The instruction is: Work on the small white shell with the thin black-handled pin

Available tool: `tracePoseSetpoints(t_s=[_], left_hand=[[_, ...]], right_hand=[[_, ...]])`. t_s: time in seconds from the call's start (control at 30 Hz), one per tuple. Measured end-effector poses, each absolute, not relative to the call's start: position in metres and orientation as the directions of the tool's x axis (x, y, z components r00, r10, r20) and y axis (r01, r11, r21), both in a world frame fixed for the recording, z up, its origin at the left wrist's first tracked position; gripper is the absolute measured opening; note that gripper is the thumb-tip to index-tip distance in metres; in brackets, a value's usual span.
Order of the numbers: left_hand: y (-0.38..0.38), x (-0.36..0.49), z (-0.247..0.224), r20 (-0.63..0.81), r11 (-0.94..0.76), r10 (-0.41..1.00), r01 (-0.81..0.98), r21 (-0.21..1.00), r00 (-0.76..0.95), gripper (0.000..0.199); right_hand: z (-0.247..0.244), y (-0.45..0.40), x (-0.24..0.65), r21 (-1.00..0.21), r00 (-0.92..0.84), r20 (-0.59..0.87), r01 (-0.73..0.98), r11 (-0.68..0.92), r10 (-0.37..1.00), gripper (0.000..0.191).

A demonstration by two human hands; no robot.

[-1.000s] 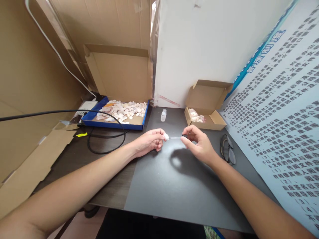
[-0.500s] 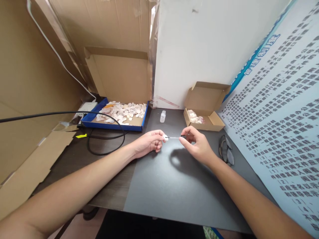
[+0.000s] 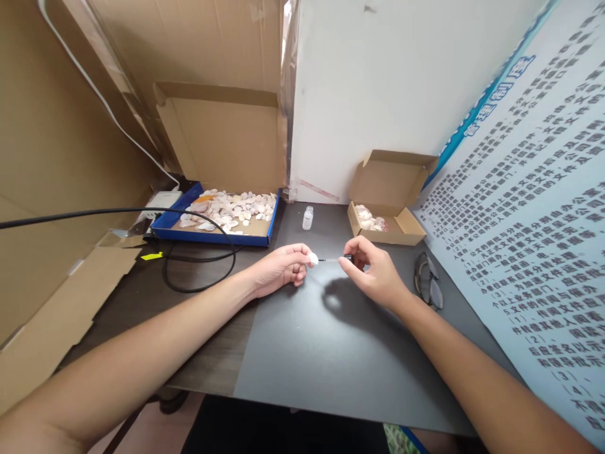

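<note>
Pinched in the fingertips of my left hand [image 3: 283, 272] is a small white shell [image 3: 313, 258]. My right hand [image 3: 371, 270] is closed on the black cap of a thin brush [image 3: 331, 260], whose dark tip points left at the shell's edge. Whether tip and shell touch, I cannot tell. Beyond my hands a small clear bottle [image 3: 307, 219] with a pale label stands upright and uncapped. Many white shells [image 3: 231, 208] lie in the blue-rimmed cardboard box [image 3: 212, 238] at the back left. More shells [image 3: 369, 219] sit in the smaller brown box [image 3: 401, 238] at the back right.
Sunglasses [image 3: 428, 281] lie to the right of my right hand. A black cable [image 3: 198, 290] loops over the table on the left, near a yellow tag [image 3: 152, 256]. A white wall [image 3: 368, 94] and a printed poster [image 3: 529, 227] close off the back and right.
The brush has drawn back slightly to the right, from over the shell to its edge. Both hands keep nearly the same place, and the view has shifted a little.
</note>
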State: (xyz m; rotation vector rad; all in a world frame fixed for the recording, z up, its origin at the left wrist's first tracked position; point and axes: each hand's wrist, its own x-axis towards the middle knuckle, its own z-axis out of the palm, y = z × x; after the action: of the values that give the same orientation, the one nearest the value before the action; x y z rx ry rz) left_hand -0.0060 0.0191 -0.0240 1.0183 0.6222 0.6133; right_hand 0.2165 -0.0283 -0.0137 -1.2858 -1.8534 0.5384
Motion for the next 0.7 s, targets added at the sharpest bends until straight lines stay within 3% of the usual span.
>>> tracePoseSetpoints(t_s=[0.13,0.33,0.53,0.7], left_hand=[[0.0192,-0.0061,-0.0245,-0.184,0.392,0.720,-0.173,0.904,0.669,0.016],[0.0197,-0.0063,-0.0244,-0.193,0.394,0.722,-0.167,0.904,0.664,0.015],[0.0194,-0.0067,-0.0255,-0.172,0.382,0.716,-0.174,0.907,0.677,0.014],[0.0192,-0.0071,-0.0252,-0.188,0.391,0.717,-0.164,0.905,0.671,0.016]], right_hand=[[-0.0144,-0.0290,0.2165,-0.787,-0.199,0.337,0.477,0.391,0.920,0.014],[-0.0123,-0.0301,0.2147,-0.694,-0.178,0.380,0.594,0.408,0.907,0.012],[-0.0115,-0.0307,0.2144,-0.758,-0.187,0.384,0.495,0.424,0.904,0.012],[-0.0113,-0.0305,0.2129,-0.698,-0.188,0.393,0.576,0.426,0.900,0.013]])
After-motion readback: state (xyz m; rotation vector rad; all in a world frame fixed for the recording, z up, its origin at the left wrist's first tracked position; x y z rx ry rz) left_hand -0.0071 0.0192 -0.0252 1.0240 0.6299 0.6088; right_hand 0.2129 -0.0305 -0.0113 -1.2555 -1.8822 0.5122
